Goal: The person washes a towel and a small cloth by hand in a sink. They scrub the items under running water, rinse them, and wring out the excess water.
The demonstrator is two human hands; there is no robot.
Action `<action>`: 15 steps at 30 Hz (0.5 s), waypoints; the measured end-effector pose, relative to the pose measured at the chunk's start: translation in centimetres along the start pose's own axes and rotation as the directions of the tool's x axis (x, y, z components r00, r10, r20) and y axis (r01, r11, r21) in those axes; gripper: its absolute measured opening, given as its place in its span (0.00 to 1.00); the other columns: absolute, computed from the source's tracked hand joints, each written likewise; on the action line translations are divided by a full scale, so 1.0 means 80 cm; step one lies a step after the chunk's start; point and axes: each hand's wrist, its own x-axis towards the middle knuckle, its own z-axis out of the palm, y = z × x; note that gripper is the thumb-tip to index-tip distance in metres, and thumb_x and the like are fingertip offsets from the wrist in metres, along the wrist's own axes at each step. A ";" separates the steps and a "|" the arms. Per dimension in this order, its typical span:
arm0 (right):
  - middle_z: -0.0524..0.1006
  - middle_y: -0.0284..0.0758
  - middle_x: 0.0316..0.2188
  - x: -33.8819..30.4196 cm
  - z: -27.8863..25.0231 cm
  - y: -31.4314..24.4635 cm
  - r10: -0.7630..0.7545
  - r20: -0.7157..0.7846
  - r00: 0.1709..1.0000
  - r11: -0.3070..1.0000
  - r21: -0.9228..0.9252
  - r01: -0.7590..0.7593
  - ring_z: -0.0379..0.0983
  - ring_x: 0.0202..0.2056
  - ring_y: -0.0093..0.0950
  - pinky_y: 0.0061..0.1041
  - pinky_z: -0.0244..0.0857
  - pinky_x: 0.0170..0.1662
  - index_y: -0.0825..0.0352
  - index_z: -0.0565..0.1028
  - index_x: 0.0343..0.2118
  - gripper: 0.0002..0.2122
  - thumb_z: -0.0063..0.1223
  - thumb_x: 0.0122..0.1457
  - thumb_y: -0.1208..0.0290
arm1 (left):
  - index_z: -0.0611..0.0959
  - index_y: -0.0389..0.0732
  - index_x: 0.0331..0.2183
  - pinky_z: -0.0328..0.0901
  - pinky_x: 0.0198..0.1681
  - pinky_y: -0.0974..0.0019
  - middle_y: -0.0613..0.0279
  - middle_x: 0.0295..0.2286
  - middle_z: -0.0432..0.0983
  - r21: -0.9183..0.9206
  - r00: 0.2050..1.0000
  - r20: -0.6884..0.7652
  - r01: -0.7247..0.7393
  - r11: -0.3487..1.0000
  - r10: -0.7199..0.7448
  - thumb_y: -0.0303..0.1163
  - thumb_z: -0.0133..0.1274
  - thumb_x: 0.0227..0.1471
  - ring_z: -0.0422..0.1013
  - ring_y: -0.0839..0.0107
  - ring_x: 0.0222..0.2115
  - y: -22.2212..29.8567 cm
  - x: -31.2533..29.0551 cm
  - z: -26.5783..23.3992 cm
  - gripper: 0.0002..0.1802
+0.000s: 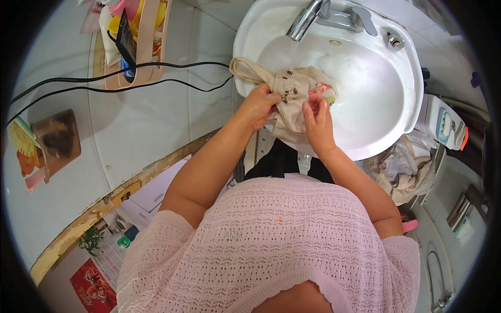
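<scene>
A beige cloth tote bag (294, 83) lies bunched over the near left rim of the white washbasin (383, 112). Dark brown stains mark its fabric, and a red and green print shows at its right side. One strap loops out to the left over the rim. My left hand (259, 107) is closed on the bag's left edge, thumb on top. My right hand (319, 122) is at the bag's right part, close to the red print. Its fingers are curled with the tips near the thumb; what they pinch, if anything, is hidden.
Above the basin is a chrome faucet (305, 23) with what looks like a thin stream falling. Black cables (182, 65) run along the left wall to the rim, past a wall basket (138, 78). Crumpled cloths (399, 167) lie to the right, below a white and blue container (443, 125).
</scene>
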 end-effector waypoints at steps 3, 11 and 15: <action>0.71 0.36 0.34 0.025 0.001 -0.006 0.104 -0.021 0.994 0.994 0.022 -0.104 0.68 0.34 0.24 0.23 0.62 0.39 0.69 0.65 0.43 0.14 0.48 0.57 0.67 | 0.72 0.34 0.40 0.67 0.38 0.66 0.59 0.36 0.72 0.027 0.998 0.029 -0.053 0.998 0.052 0.16 0.43 0.41 0.71 0.69 0.34 -0.005 -0.001 -0.002 0.19; 0.71 0.39 0.34 0.032 -0.010 -0.027 0.033 -0.038 0.999 0.999 -0.037 -0.035 0.68 0.33 0.29 0.25 0.63 0.37 0.64 0.69 0.43 0.14 0.51 0.54 0.67 | 0.73 0.33 0.41 0.64 0.39 0.70 0.61 0.35 0.73 0.133 0.982 0.043 -0.188 0.973 0.184 0.14 0.41 0.39 0.70 0.71 0.35 -0.012 -0.020 -0.006 0.22; 0.72 0.39 0.34 0.074 -0.024 -0.030 -0.163 0.121 0.979 0.934 -0.300 0.192 0.69 0.32 0.26 0.23 0.63 0.36 0.66 0.73 0.39 0.12 0.50 0.55 0.67 | 0.72 0.34 0.42 0.63 0.43 0.68 0.61 0.37 0.72 0.172 0.970 0.133 -0.224 0.959 0.203 0.14 0.41 0.40 0.69 0.71 0.38 -0.014 -0.019 -0.012 0.22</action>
